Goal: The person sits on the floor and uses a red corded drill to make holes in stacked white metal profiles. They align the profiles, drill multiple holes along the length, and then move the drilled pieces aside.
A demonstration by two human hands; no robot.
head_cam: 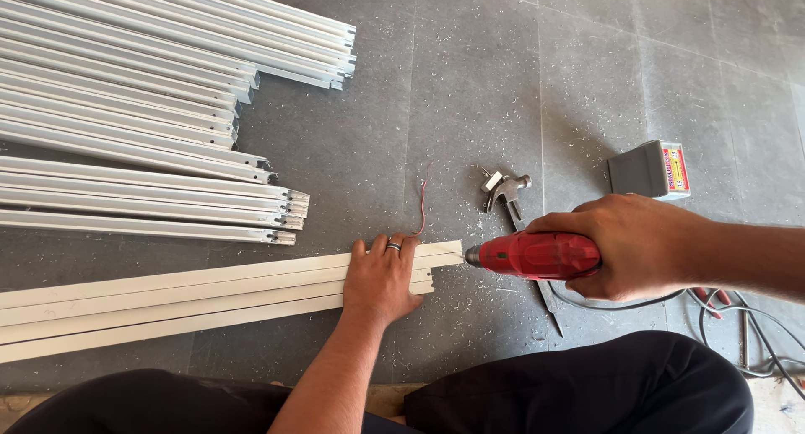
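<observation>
My left hand (381, 276), with a ring on one finger, lies flat and presses down on the end of a few long white metal profiles (168, 304) lying on the grey floor. In my right hand (633, 245) is a red electric drill (537, 255), gripped firmly. Its tip points left and meets the end of the upper profile (449, 251). A claw hammer (506, 188) lies on the floor just behind the drill, its handle running under it.
Stacks of white metal profiles (151, 107) fill the upper left floor. A small grey box with a red and yellow label (652, 169) stands at the right. Cables (746, 325) trail at the lower right. A thin red wire (422, 203) and metal shavings litter the tiles. My dark-trousered knees (587, 384) are at the bottom.
</observation>
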